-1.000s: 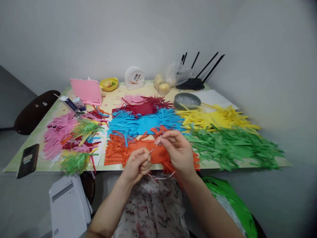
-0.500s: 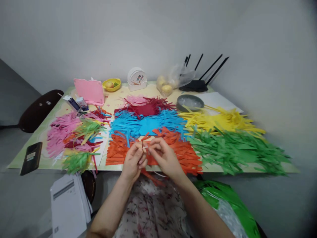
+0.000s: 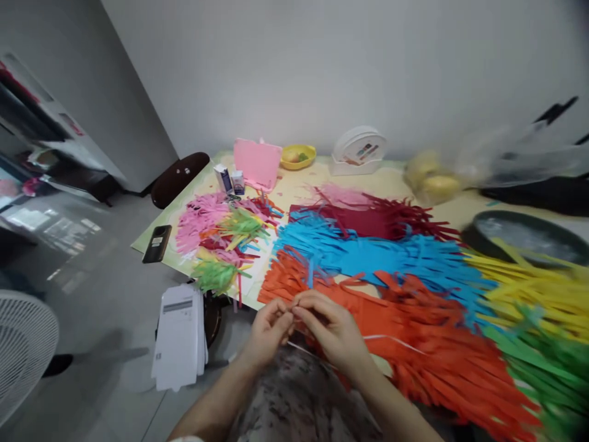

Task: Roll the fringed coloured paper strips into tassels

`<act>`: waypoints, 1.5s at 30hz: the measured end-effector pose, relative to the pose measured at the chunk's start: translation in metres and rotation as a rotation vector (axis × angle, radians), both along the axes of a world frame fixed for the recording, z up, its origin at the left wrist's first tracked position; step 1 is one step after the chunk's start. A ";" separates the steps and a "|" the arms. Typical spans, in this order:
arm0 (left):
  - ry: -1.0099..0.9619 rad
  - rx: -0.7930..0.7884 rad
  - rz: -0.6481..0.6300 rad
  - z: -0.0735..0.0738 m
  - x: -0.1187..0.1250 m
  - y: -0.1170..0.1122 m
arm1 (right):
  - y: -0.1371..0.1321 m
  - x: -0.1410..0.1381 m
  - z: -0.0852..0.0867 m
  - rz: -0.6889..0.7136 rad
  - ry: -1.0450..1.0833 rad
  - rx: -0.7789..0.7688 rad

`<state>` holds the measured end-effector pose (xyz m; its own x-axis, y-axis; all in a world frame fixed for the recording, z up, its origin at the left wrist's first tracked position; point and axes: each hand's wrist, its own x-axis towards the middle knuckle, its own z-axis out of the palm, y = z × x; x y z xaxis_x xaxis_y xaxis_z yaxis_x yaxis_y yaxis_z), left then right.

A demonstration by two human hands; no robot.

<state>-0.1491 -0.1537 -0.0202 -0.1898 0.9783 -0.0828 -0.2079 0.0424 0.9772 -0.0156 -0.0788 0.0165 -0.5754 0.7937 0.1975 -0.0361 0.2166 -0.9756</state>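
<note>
My left hand (image 3: 268, 330) and my right hand (image 3: 332, 328) meet at the near edge of the table (image 3: 304, 184), fingertips pinched together over the orange fringed paper (image 3: 414, 331). Both pinch a thin white string (image 3: 396, 341) that trails off to the right across the orange paper. What sits between the fingertips is too small to make out. Behind the orange paper lie blue fringed paper (image 3: 363, 252) and dark red fringed paper (image 3: 377, 218).
Yellow strips (image 3: 538, 282) and green strips (image 3: 547, 362) lie at the right. Mixed pink and green tassels (image 3: 221, 230) and a black phone (image 3: 157, 243) lie at the left. A pink stand (image 3: 256, 162), yellow bowl (image 3: 297, 156), grey dish (image 3: 524, 236) and white papers (image 3: 180, 334) are around.
The view has swung left and moved closer to the table. My hands have come together and dropped to the table's near edge; the string now trails right.
</note>
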 end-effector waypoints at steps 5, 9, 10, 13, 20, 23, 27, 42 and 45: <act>1.156 0.157 0.205 0.001 -0.075 0.002 | 0.039 -0.040 -0.001 0.028 -0.138 -0.048; 1.721 -0.011 0.084 -0.019 -0.115 0.030 | 0.095 -0.094 -0.012 -0.065 -0.547 0.380; 1.793 -0.054 0.051 -0.025 -0.121 0.036 | 0.108 -0.109 -0.016 -0.070 -0.593 0.417; 1.898 -0.118 -0.024 -0.038 -0.133 0.046 | 0.136 -0.151 -0.028 -0.062 -0.672 0.484; 1.959 -0.035 -0.116 -0.046 -0.156 0.053 | 0.179 -0.207 -0.050 0.098 -0.840 0.561; 2.002 0.058 -0.238 -0.040 -0.166 0.061 | 0.192 -0.219 -0.059 0.081 -0.908 0.522; 2.059 0.225 -0.387 -0.027 -0.179 0.078 | 0.202 -0.229 -0.065 0.047 -0.948 0.450; 1.904 0.273 -0.500 -0.030 -0.199 0.096 | 0.157 -0.182 -0.065 0.105 -1.030 0.367; 1.870 0.259 -0.483 -0.029 -0.200 0.097 | 0.150 -0.186 -0.074 0.131 -1.060 0.346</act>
<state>-0.3489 -0.0571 -0.0490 0.3912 0.9203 0.0037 0.9165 -0.3892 -0.0924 -0.2020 0.0715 -0.0575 -0.6585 0.7120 -0.2438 0.7344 0.5371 -0.4149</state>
